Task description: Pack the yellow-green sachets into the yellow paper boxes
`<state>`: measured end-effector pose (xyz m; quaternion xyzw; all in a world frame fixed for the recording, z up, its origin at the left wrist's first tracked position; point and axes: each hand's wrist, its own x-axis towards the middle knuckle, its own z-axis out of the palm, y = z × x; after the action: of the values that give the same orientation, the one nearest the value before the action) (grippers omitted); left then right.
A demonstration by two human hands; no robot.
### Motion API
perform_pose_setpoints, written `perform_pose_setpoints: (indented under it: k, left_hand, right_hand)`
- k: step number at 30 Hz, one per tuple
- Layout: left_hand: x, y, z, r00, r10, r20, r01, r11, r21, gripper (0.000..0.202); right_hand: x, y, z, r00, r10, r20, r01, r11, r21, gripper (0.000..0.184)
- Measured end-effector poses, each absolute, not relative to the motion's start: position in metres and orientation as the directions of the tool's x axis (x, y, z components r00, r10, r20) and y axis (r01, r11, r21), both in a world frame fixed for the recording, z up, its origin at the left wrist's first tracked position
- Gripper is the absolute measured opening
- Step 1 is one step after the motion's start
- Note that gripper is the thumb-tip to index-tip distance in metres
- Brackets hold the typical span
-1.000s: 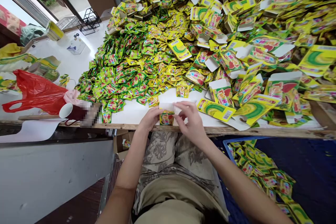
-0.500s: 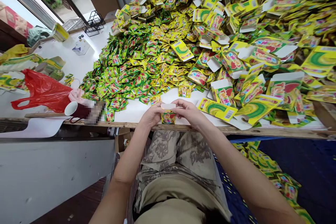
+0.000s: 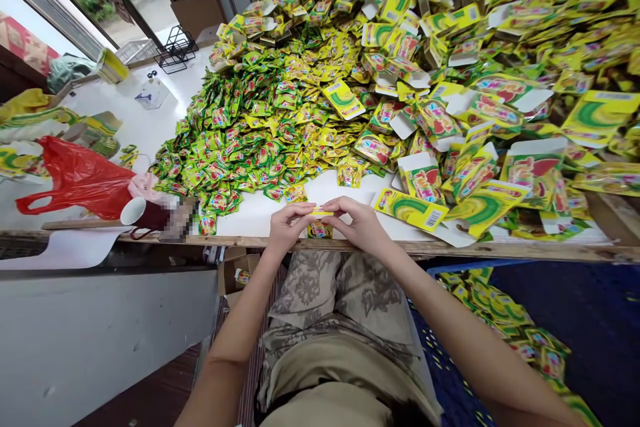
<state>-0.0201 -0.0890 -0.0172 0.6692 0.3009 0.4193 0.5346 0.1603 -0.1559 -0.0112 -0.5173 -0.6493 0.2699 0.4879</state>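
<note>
both hands meet at the near edge of the tabletop (image 3: 250,212), just above the person's lap. the left hand (image 3: 286,228) and the right hand (image 3: 361,225) are curled nearly closed, thumbs and fingertips (image 3: 305,208) pinching the top of a small carton (image 3: 320,231) that stands upright between them, its yellow top flap pressed under the fingers. the small carton is thin printed card, yellow and green with a red fruit picture; its lettering is too small to read. just to the right lies a flat carton (image 3: 411,208) of the same print, with a green swirl and a barcode at one end. beyond it stands an open carton (image 3: 424,177) with a white inner flap and coloured letters that cannot be made out. farther back rises a heap of glossy sachets (image 3: 260,140) in green, yellow and red. at the left sit a crumpled red plastic bag (image 3: 75,177) and a dark mug (image 3: 144,213) lying on its side. low on the right a blue crate (image 3: 435,273) holds more packets.
</note>
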Motion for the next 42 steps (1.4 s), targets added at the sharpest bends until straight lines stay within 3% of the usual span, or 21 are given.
perform_pose_setpoints:
  k: [4,9,15,19,26,34,39,42]
  left_hand:
    - [-0.013,-0.09,-0.013,0.444,0.88,0.17,0.009,-0.194,0.981,0.017]
    - [-0.006,-0.088,-0.008,0.396,0.913,0.1,0.0,-0.108,0.994,0.017]
    - [-0.013,-0.078,-0.002,0.537,0.842,0.048,-0.081,-0.005,0.997,0.016]
    - [-0.022,-0.075,-0.005,0.596,0.801,0.063,-0.077,-0.021,0.997,0.017]
    - [-0.023,-0.084,-0.017,0.539,0.829,0.152,-0.096,-0.119,0.988,0.014]
    - [-0.029,-0.09,-0.017,0.556,0.797,0.237,0.012,-0.293,0.956,0.014]
    - [-0.017,-0.092,-0.022,0.469,0.861,0.197,0.036,-0.242,0.97,0.022]
    - [-0.004,-0.092,-0.021,0.344,0.929,0.137,-0.002,-0.145,0.989,0.025]
  right_hand:
    - [0.157,-0.155,-0.01,0.065,0.956,0.285,0.423,0.232,-0.876,0.018]
    - [0.157,-0.151,-0.003,0.11,0.984,0.138,0.219,0.112,-0.969,0.021]
    - [0.16,-0.147,-0.001,0.075,0.992,0.103,0.098,0.095,-0.991,0.026]
    - [0.167,-0.149,-0.005,0.012,0.991,0.13,0.14,0.127,-0.982,0.024]
    - [0.17,-0.155,-0.012,-0.009,0.968,0.253,0.269,0.246,-0.931,0.02]
    - [0.165,-0.165,-0.019,-0.031,0.93,0.365,0.354,0.352,-0.867,0.019]
    - [0.157,-0.164,-0.024,-0.005,0.951,0.31,0.323,0.295,-0.899,0.023]
    - [0.15,-0.159,-0.026,0.052,0.971,0.233,0.301,0.207,-0.931,0.044]
